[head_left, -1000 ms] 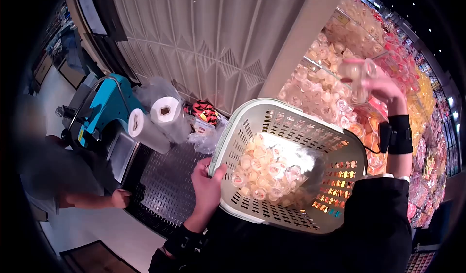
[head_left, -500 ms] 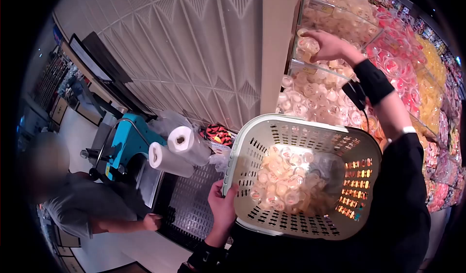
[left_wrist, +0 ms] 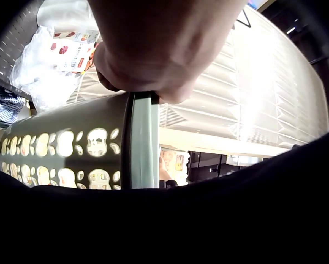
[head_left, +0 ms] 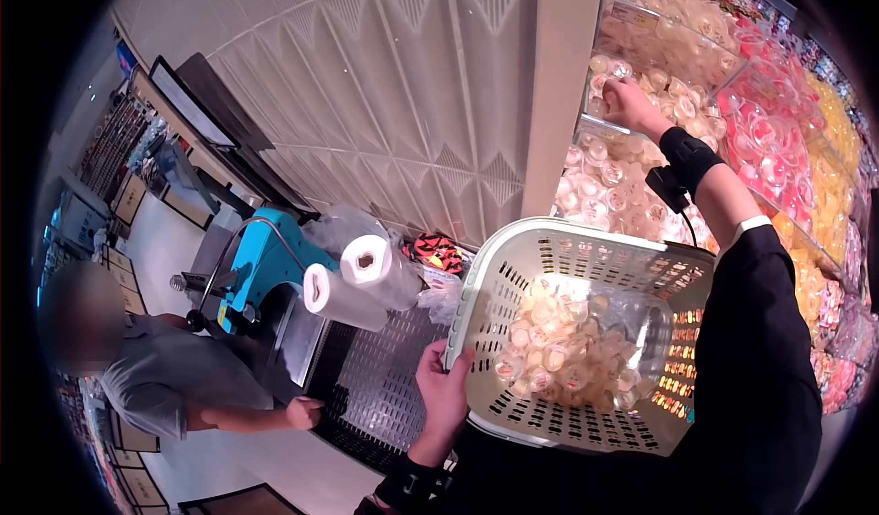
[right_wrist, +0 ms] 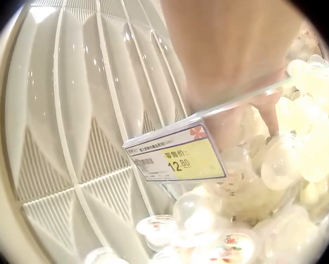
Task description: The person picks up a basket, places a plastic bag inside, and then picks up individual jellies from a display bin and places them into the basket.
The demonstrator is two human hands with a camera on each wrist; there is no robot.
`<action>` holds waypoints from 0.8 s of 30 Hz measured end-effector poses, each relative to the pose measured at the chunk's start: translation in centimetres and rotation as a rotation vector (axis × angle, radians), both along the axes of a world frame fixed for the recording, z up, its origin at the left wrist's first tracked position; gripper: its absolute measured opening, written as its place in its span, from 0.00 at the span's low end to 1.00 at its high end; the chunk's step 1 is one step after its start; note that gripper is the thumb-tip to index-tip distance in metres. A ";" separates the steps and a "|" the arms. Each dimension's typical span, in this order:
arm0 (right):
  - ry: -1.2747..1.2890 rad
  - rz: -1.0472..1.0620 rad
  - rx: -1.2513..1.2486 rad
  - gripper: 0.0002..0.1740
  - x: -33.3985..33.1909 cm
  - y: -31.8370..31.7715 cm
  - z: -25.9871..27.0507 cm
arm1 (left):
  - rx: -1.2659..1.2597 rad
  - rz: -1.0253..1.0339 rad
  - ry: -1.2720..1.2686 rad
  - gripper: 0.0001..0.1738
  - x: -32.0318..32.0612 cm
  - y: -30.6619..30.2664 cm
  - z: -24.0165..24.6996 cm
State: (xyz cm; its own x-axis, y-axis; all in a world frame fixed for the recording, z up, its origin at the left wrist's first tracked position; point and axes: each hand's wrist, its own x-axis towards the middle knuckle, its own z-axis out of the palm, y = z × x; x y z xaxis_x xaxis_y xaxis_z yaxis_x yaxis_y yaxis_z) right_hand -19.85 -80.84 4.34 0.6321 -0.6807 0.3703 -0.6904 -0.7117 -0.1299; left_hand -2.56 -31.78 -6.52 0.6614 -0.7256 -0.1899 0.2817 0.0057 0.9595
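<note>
A pale grey-green shopping basket (head_left: 483,268) with slotted sides holds a heap of small clear-lidded jelly cups (head_left: 554,332). My left hand (head_left: 444,389) grips its left rim; in the left wrist view that hand (left_wrist: 153,49) is wrapped over the pale green edge (left_wrist: 145,140). Up at the right, my right hand (head_left: 632,108) reaches down into a clear-walled bin of pale jelly cups (head_left: 678,103). In the right wrist view one straight finger (right_wrist: 268,118) points down among the cups (right_wrist: 285,159). The other fingertips are partly hidden behind the price label (right_wrist: 178,157), so I cannot tell whether they hold a cup.
Pink (head_left: 765,140) and yellow packages (head_left: 829,185) fill neighbouring bins. At left, a black slotted counter (head_left: 375,378) bears two plastic-bag rolls (head_left: 343,300) and a teal machine (head_left: 270,254). A person in grey (head_left: 174,368) stands beyond it. A ribbed wall (head_left: 394,94) rises behind.
My right hand has swung left from the pink packages, where it carried blurred clear cups, and gone down into the pale-cup bin. The left hand keeps its grip. The head view has shifted.
</note>
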 end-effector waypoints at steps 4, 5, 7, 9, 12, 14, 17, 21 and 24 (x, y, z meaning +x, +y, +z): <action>-0.146 -0.041 -0.019 0.26 -0.5 0.8 0.1 | -0.005 -0.005 0.018 0.12 0.3 0.1 -0.9; -0.232 -0.067 -0.076 0.26 -0.7 1.0 -0.1 | -0.001 -0.013 0.009 0.12 0.4 0.1 -1.0; -0.292 -0.083 -0.073 0.26 -1.1 0.7 0.5 | 0.011 -0.001 0.009 0.12 0.5 0.1 -0.8; -0.366 -0.203 -0.085 0.26 -1.6 1.9 1.9 | 0.023 -0.005 0.026 0.12 0.1 0.0 -0.3; -0.451 -0.073 -0.004 0.28 -3.4 5.5 7.2 | -0.001 -0.014 0.064 0.11 -0.1 -0.2 0.3; -0.499 0.099 0.353 0.23 -4.4 9.1 11.3 | -0.012 0.000 -0.008 0.11 0.0 -0.2 0.1; -0.336 0.402 0.801 0.21 -5.3 15.7 15.4 | 0.007 -0.008 -0.003 0.12 0.0 -0.1 -0.2; 0.153 0.543 1.011 0.33 -4.6 20.4 14.4 | 0.024 -0.025 0.018 0.12 0.2 0.1 0.3; 0.146 0.241 1.141 0.31 -4.5 17.9 14.5 | 0.019 -0.005 -0.021 0.12 0.2 -0.1 -0.1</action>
State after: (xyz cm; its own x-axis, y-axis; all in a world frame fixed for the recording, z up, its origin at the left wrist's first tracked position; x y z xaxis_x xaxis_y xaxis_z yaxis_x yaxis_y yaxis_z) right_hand -24.31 -62.99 18.82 0.7761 -0.4278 -0.4633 -0.6145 -0.3482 -0.7079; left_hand -2.41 -31.83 -6.59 0.6621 -0.7251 -0.1895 0.2615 -0.0135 0.9651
